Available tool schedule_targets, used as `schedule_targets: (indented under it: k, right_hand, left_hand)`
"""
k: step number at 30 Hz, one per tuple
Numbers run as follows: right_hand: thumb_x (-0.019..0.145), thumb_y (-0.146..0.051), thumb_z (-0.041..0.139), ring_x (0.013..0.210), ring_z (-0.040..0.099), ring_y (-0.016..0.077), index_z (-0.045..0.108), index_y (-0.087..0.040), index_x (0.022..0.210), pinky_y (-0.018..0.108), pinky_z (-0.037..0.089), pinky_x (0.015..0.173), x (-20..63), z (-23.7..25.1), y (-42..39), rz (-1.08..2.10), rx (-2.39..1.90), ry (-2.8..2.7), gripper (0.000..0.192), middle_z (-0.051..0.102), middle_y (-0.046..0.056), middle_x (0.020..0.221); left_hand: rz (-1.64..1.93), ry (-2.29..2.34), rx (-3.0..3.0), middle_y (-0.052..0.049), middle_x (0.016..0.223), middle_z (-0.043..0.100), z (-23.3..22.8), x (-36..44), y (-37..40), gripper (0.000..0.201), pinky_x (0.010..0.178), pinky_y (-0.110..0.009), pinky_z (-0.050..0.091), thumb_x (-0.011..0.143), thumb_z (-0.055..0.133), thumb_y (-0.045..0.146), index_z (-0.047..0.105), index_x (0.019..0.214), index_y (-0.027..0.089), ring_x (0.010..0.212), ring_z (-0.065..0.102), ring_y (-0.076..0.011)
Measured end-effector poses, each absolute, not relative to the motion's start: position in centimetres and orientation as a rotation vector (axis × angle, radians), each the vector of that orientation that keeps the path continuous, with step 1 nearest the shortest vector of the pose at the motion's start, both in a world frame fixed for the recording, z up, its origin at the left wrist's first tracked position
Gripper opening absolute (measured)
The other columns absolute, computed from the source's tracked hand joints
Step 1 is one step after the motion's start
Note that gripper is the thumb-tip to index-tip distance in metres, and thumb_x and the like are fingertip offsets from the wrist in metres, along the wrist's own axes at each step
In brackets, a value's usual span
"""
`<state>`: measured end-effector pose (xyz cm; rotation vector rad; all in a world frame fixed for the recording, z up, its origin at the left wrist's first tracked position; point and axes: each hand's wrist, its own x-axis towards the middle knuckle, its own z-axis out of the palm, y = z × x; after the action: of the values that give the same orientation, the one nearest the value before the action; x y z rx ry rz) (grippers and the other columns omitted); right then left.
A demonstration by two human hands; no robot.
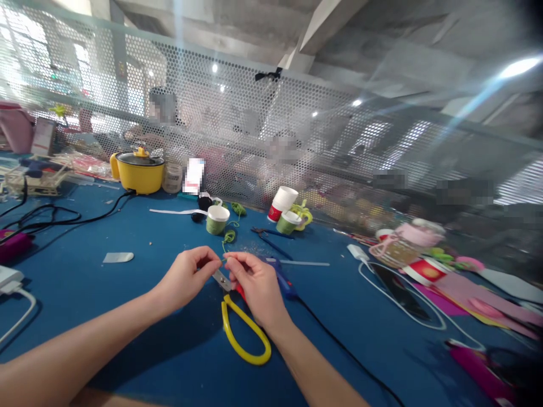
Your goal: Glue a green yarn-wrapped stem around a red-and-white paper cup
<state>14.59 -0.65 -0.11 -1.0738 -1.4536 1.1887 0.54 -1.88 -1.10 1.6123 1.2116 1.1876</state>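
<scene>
Yarn (224,247), thin and green, runs forward from the right hand (258,284), which pinches it. The left hand (190,277) pinches it just beside.

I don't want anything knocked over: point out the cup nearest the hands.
The green cup with the white strip at its left, beyond the left hand and right hand. The other green cup and red-and-white cup are farther right.

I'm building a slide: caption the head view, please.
Left hand and right hand pinch a green strand over scissors on a blue table.
</scene>
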Motion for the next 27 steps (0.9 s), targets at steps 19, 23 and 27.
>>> schedule_targets:
  k: [19, 23, 27]
  right_hand:
    - [0.067, -0.031, 0.065, 0.055, 0.046, 0.0066, 0.064, -0.015, 0.08, 0.019, 0.037, 0.047, 14.12, -0.25, -1.0, 1.682, -0.824, -1.102, 0.02, 0.056, 0.0, 0.068]
    - [0.069, -0.034, 0.063, 0.05, 0.045, 0.0064, 0.06, -0.015, 0.075, 0.019, 0.036, 0.044, 14.02, -0.57, -0.75, 1.527, -0.92, -1.237, 0.021, 0.055, -0.001, 0.063]
    - [0.073, -0.037, 0.058, 0.045, 0.043, 0.0063, 0.054, -0.015, 0.069, 0.02, 0.035, 0.043, 14.23, -0.43, -0.55, 1.22, -1.089, -1.493, 0.023, 0.051, -0.003, 0.055]
  left_hand:
    - [1.327, 1.367, 1.728, 0.001, 0.062, 0.052, -1.3, 0.24, -1.58, 0.013, 0.055, -0.022, 0.037, 0.075, 0.048, 0.024, 0.051, 0.066, 0.016, 0.06, 0.046, -0.0114]
    - [1.304, 1.365, 1.731, 0.0, 0.063, 0.053, -1.57, 0.59, -1.72, 0.013, 0.054, -0.022, 0.037, 0.074, 0.048, 0.024, 0.052, 0.065, 0.016, 0.06, 0.048, -0.0116]
    - [1.237, 1.316, 1.709, 0.001, 0.061, 0.052, -1.31, 0.66, -1.82, 0.013, 0.051, -0.02, 0.036, 0.073, 0.051, 0.027, 0.052, 0.067, 0.016, 0.058, 0.047, -0.0107]
